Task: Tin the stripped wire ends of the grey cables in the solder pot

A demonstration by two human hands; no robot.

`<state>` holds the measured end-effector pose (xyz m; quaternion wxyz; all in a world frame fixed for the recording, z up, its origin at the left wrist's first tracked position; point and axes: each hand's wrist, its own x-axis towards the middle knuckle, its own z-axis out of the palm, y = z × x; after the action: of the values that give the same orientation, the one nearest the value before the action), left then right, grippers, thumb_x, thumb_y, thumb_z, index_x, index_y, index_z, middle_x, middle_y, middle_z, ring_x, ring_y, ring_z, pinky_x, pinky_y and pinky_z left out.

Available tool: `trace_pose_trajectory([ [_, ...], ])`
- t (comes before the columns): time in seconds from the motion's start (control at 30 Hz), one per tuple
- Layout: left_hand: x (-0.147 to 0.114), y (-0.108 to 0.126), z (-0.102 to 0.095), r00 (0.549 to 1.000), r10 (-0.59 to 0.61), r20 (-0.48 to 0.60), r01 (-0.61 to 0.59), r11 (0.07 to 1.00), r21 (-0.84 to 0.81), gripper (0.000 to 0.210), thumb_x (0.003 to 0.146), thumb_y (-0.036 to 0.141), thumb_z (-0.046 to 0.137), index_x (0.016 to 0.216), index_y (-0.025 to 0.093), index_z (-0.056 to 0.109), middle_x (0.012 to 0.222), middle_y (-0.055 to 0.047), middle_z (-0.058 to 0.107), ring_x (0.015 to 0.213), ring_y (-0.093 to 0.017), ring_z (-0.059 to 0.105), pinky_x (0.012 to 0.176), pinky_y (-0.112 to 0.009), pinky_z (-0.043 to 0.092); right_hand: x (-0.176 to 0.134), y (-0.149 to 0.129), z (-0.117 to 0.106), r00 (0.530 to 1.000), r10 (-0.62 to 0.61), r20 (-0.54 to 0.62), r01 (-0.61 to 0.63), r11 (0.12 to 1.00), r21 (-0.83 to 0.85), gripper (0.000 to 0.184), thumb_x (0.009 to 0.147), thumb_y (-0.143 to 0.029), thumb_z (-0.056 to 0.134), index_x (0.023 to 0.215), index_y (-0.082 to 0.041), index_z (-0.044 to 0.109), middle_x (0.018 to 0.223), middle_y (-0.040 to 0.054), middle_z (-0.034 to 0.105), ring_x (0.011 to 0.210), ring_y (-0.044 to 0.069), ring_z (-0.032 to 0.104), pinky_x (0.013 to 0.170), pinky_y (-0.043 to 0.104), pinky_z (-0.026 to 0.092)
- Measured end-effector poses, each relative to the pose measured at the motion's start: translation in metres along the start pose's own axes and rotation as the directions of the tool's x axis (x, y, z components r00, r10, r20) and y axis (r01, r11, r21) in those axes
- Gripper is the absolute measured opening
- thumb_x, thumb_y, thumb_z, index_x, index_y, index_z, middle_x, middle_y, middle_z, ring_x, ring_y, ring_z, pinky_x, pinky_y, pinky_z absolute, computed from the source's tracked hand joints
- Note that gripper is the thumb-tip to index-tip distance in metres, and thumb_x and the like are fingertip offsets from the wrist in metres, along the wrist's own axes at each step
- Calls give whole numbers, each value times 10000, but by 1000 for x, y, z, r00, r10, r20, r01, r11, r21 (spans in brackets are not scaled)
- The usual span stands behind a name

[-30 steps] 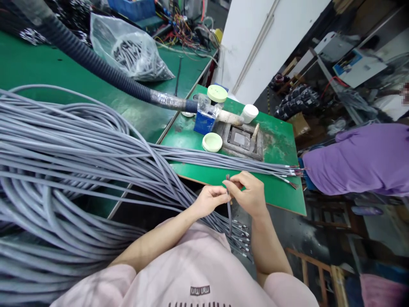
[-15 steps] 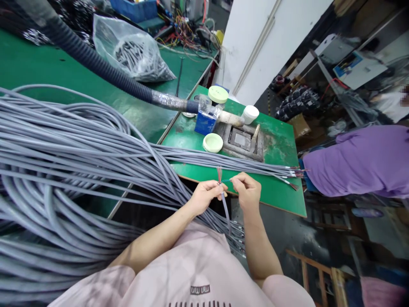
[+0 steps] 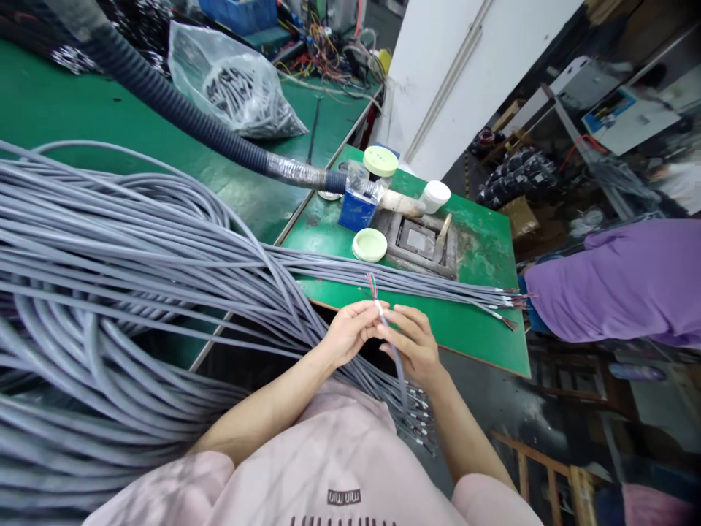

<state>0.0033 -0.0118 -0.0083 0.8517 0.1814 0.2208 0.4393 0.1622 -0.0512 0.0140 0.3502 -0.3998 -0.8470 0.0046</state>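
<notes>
A grey cable (image 3: 399, 369) stands between my hands, its end upward. Thin red and dark wires (image 3: 372, 285) fan out of that end above a white band (image 3: 379, 307). My left hand (image 3: 350, 330) pinches the cable at the band between thumb and fingers. On the other side, my right hand (image 3: 413, 343) is closed on the cable just below the band, fingertips against it; its thumb is partly hidden. Behind the hands, a bundle of grey cables (image 3: 350, 269) runs across the green table (image 3: 482, 343), its stripped ends at the right edge. More cable ends (image 3: 421, 416) hang below my hands.
Thick cable coils (image 3: 109, 241) cover the left side. On the table stand a square solder pot (image 3: 419, 241), a light green dish (image 3: 369, 245), a white cup (image 3: 436, 196) and a hose nozzle (image 3: 402, 203). A person in purple (image 3: 607, 281) is at the right.
My right hand has let go of the bluish-green wire and moved down and left onto the cable. The wires now point up together. The view has shifted slightly.
</notes>
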Motion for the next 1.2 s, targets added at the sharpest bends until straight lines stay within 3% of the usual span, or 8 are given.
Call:
trace_pose_trajectory([
  [0.1,-13,7,6,992,22,127,-33,996,86,354,666,359,788,945,155,709,781,-52,710,621,-115,644,613,-237,532,16,18,-17,966,84,-243,-106,991,-78,261,881,-265,542,1116,-267,653,1068,73,704,1072,245,607,912,445,499],
  [0.2,-28,15,15,911,-53,409,-78,952,297,286,718,364,744,910,152,728,791,-88,725,675,-171,673,652,-289,535,35,40,-48,801,219,-557,-343,931,-128,253,917,-289,478,1020,-175,678,973,102,708,944,241,654,863,429,508],
  [0.27,-32,19,19,867,-24,497,-248,845,473,250,769,359,695,903,151,731,805,-100,728,734,-190,675,688,-300,523,46,51,-68,672,274,-688,-449,890,-83,301,935,-325,439,963,-138,673,898,98,697,847,227,673,799,405,525],
  [0.33,-29,20,18,853,162,496,-482,607,632,200,817,324,641,894,160,726,825,-94,728,772,-180,659,720,-296,502,56,55,-80,603,281,-747,-462,886,-40,324,941,-346,426,914,-134,669,826,72,681,763,208,675,752,387,529],
  [0.47,-6,19,-1,696,498,517,-609,27,793,149,861,264,575,870,178,696,795,-55,723,720,-152,613,721,-306,458,75,53,-70,744,267,-613,-390,918,-73,268,920,-349,479,872,-176,678,821,40,685,787,190,659,755,358,522],
  [0.6,11,20,-25,674,576,463,-418,-219,882,157,875,276,545,882,183,671,815,-45,719,771,-175,613,761,-343,435,96,57,-38,864,278,-421,-351,930,-106,246,916,-352,489,864,-208,681,851,33,697,836,176,648,788,324,510],
  [0.83,14,22,-31,803,477,356,-225,-310,924,185,868,313,557,1003,221,643,1039,-35,707,1005,-209,585,943,-427,315,126,80,2,921,259,-291,-304,945,-121,300,922,-402,470,858,-203,685,842,38,706,836,177,639,806,319,474],
  [1.2,15,21,-31,825,455,334,-209,-304,929,193,872,320,550,1010,218,639,1054,-26,697,1003,-206,561,893,-423,305,140,98,27,948,287,-139,-310,931,-193,373,934,-454,415,858,-202,680,835,41,709,826,188,613,793,316,417],
])
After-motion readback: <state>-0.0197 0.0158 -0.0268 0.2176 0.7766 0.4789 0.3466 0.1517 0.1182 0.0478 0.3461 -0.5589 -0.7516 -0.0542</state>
